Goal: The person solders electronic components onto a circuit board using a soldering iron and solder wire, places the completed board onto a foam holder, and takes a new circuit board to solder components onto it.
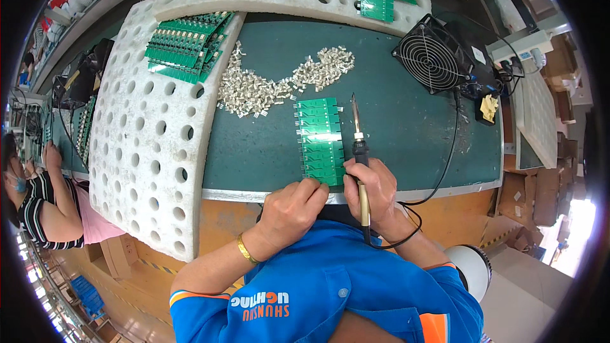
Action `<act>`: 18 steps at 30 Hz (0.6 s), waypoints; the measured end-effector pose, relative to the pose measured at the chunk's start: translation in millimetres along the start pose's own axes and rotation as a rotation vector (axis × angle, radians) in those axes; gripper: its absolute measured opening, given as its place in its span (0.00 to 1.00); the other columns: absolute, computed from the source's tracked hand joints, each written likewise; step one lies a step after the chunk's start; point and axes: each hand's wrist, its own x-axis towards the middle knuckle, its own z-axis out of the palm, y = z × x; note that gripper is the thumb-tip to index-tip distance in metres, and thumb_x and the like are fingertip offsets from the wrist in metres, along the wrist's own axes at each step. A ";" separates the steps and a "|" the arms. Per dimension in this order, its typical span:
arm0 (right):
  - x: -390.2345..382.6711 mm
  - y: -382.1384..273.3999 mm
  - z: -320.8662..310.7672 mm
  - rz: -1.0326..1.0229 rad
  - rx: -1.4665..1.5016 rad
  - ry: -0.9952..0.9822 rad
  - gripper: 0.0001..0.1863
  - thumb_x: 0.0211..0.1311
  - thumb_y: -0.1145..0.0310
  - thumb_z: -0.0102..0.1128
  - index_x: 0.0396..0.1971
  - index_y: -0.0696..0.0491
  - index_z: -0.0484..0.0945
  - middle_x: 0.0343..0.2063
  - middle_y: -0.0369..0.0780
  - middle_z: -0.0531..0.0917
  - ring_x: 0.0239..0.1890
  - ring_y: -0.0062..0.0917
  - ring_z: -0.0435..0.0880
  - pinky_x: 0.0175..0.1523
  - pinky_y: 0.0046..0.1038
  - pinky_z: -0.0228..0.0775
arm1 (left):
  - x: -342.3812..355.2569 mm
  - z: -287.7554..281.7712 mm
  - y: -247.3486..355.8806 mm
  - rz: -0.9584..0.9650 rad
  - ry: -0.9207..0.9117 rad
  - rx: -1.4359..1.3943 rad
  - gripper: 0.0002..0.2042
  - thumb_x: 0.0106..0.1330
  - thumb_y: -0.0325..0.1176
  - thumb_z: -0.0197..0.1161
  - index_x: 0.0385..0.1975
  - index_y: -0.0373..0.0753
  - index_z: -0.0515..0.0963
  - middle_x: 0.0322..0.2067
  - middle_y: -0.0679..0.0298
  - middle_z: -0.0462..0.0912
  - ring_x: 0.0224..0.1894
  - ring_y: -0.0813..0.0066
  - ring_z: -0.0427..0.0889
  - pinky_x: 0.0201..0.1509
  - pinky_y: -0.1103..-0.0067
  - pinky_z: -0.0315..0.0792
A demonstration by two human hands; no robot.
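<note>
A green circuit board panel (321,136) lies on the bench in front of me, with small white connectors whose pins stick out along its left edge. My left hand (292,209) is closed at the panel's near left corner, thumb and fingertips pinched against it. Whether a small part sits between those fingertips is hidden. In my right hand (375,194) is a soldering iron (359,147), gripped just right of the panel. Its tip points away from me and is clear of the board. Beyond the panel lies a loose pile of small white connectors (254,92).
White foam boards with holes (143,133) stand left and far, carrying stacks of green circuit boards (190,44). A black fan (432,57) and a yellow sponge (488,108) sit at right. The iron's cable (448,165) crosses the bench. Another person (54,200) works at far left.
</note>
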 end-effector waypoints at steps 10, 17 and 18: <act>4.7 -7.0 -4.3 -0.030 -0.010 0.035 0.21 0.50 0.83 0.66 0.44 0.56 0.72 0.26 0.44 0.78 0.22 0.36 0.76 0.27 0.35 0.66 | -2.7 -1.0 3.1 -0.056 0.038 -0.071 0.09 0.53 0.24 0.67 0.34 0.38 0.80 0.28 0.63 0.78 0.24 0.69 0.81 0.23 0.75 0.73; 8.1 -19.5 -9.4 -0.052 0.246 -0.023 0.23 0.51 0.80 0.68 0.46 0.56 0.70 0.31 0.46 0.82 0.24 0.35 0.78 0.30 0.36 0.67 | -6.8 -16.9 13.8 -0.501 0.082 -0.561 0.06 0.58 0.22 0.65 0.33 0.37 0.77 0.23 0.66 0.75 0.20 0.79 0.73 0.21 0.80 0.67; 8.4 -20.4 -6.8 -0.050 0.277 -0.028 0.23 0.51 0.80 0.69 0.46 0.55 0.70 0.29 0.45 0.81 0.23 0.36 0.77 0.29 0.36 0.66 | -10.4 -16.2 14.1 -0.503 0.079 -0.565 0.06 0.58 0.22 0.65 0.33 0.37 0.77 0.23 0.66 0.75 0.20 0.79 0.73 0.21 0.80 0.67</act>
